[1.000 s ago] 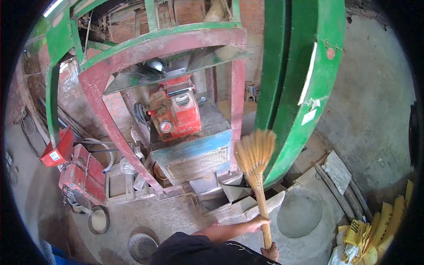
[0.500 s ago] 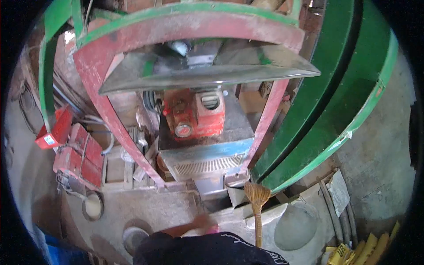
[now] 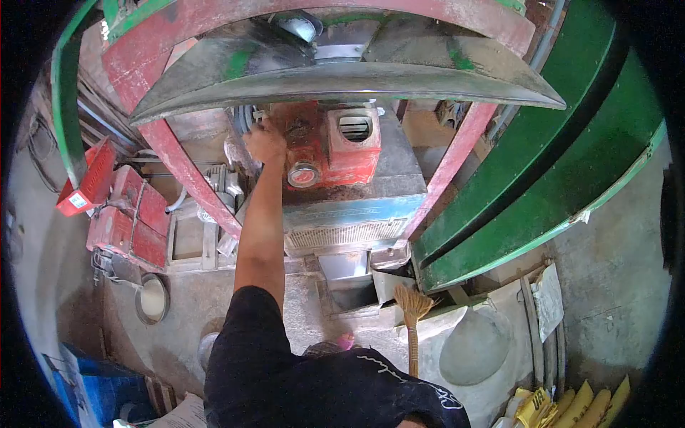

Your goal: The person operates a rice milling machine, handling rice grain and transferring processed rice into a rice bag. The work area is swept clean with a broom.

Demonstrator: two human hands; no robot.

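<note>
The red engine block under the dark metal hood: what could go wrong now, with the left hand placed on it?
1. The left hand presses the upper left corner of the red engine block, beside black hoses; if the machine is hot or running, which I cannot tell, the fingers may get burned or caught.
2. The dark metal hood hangs low over the arm; lifting it quickly may strike the edge.

Engine [image 3: 335,153]: red, with brown grime on top. Housing [image 3: 342,212] beneath it: blue band over a pale mesh grille. Arch frame [image 3: 165,146]: faded red. Outer frame [image 3: 571,157]: bright green. Sleeve [image 3: 250,342]: black. Broom [image 3: 414,307]: straw-tan. Sacks [image 3: 531,408]: yellow. Floor [image 3: 614,250]: grey.
</note>
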